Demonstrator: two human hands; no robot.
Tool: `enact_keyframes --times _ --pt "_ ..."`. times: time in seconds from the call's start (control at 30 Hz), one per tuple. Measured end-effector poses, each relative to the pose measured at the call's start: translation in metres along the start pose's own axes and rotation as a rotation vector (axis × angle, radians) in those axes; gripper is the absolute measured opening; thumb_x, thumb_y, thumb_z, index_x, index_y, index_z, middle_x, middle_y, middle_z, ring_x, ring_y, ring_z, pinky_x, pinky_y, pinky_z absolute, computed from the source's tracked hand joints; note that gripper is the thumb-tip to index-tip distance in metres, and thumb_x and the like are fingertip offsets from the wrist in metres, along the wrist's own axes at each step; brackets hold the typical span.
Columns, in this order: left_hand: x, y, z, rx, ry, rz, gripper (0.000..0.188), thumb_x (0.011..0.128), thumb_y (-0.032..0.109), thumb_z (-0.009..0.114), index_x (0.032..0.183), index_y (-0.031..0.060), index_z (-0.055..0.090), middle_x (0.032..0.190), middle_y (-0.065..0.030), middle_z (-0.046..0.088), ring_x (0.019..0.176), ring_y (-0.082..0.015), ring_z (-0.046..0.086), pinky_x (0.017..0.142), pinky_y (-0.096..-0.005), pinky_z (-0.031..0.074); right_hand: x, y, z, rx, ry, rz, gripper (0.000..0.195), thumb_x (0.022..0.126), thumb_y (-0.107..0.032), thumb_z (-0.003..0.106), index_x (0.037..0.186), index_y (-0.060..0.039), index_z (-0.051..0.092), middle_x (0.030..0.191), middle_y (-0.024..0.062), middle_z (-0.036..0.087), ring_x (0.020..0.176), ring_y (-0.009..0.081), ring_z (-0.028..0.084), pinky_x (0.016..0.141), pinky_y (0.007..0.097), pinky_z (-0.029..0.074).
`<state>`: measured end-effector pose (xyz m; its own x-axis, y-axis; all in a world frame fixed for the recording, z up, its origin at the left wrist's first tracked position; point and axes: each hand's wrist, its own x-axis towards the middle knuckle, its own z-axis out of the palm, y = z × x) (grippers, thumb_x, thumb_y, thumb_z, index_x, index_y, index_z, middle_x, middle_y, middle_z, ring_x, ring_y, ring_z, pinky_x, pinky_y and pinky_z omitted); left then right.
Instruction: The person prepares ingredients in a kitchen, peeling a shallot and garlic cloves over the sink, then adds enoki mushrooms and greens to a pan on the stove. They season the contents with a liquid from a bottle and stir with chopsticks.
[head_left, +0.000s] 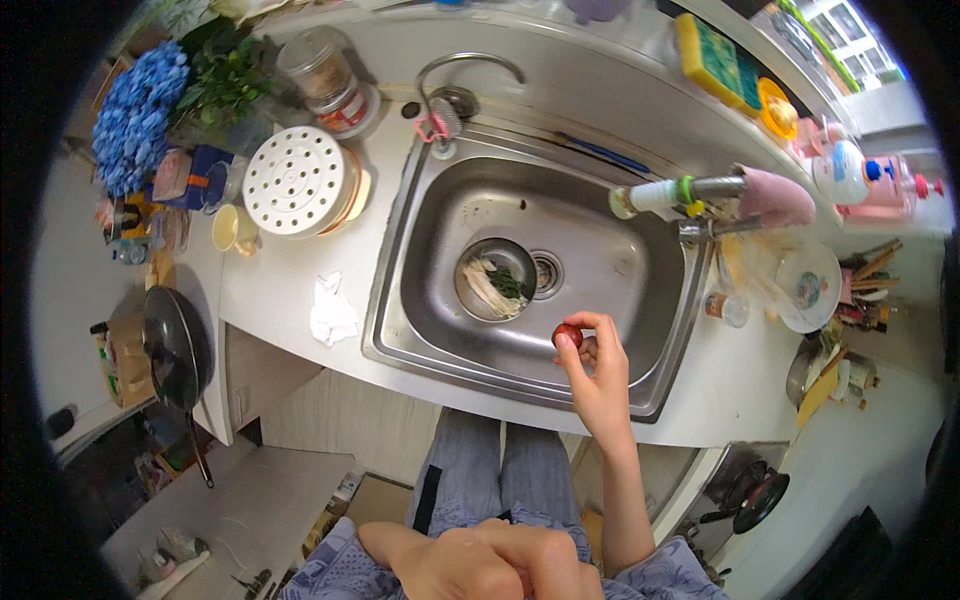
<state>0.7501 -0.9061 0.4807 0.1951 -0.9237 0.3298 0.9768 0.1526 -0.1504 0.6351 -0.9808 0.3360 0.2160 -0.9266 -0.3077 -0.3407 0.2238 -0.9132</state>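
My right hand (600, 367) holds a small, round, dark red fruit (568, 334) between thumb and fingers above the front edge of the stainless steel sink (480, 375). My left hand (487, 562) is large and near the camera, at the bottom, with its fingers curled; whether it holds anything is hidden. In the sink, left of the drain (546, 274), sits a round metal bowl (466, 300) with white strips and dark green leaves in it.
Left of the sink lie a crumpled white tissue (332, 309) and a white perforated steamer plate (294, 180). The faucet (716, 187) reaches in from the right, above a small jar (727, 310). A frying pan (176, 349) stands at far left.
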Motion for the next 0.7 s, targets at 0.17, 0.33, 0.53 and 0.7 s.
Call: enact_keyframes --times 0.17,0.33,0.53,0.7 --pt "0.002 0.039 0.010 0.054 -0.015 0.030 0.011 0.095 -0.003 0.068 0.103 -0.0104 0.070 0.113 -0.0308 0.060 0.100 -0.0487 0.066 0.090 -0.0553 0.062 0.011 -0.006 0.041 -0.094 -0.139 -0.093 0.021 0.098 -0.006 0.066 0.116 0.0012 0.059 0.108 0.0104 0.058 0.090 0.0171 0.065 0.079 0.0297 0.055" --pt "-0.002 0.076 0.023 0.123 -0.022 0.122 0.011 0.095 -0.002 0.068 0.101 -0.0104 0.070 0.110 -0.0310 0.062 0.098 -0.0482 0.066 0.088 -0.0547 0.063 0.028 -0.021 0.098 0.063 -0.366 -0.073 0.025 0.095 -0.005 0.070 0.116 -0.0005 0.058 0.110 0.0096 0.058 0.092 0.0161 0.065 0.083 0.0296 0.056" --pt "-0.014 0.110 0.042 0.225 0.038 0.292 0.012 0.096 0.001 0.068 0.100 -0.0091 0.072 0.109 -0.0303 0.064 0.095 -0.0459 0.067 0.086 -0.0525 0.063 0.058 -0.027 0.186 -0.053 -0.519 -0.194 0.026 0.098 -0.012 0.069 0.119 -0.0028 0.058 0.108 0.0100 0.064 0.090 0.0173 0.064 0.078 0.0302 0.053" --pt "-0.038 0.163 0.050 0.824 0.327 0.176 0.021 0.097 0.009 0.068 0.112 0.0030 0.056 0.113 -0.0168 0.059 0.096 -0.0357 0.068 0.080 -0.0419 0.060 0.088 0.007 0.260 -0.110 -0.477 -0.320 0.025 0.091 -0.005 0.072 0.114 -0.0014 0.061 0.103 0.0120 0.060 0.086 0.0208 0.062 0.077 0.0318 0.053"
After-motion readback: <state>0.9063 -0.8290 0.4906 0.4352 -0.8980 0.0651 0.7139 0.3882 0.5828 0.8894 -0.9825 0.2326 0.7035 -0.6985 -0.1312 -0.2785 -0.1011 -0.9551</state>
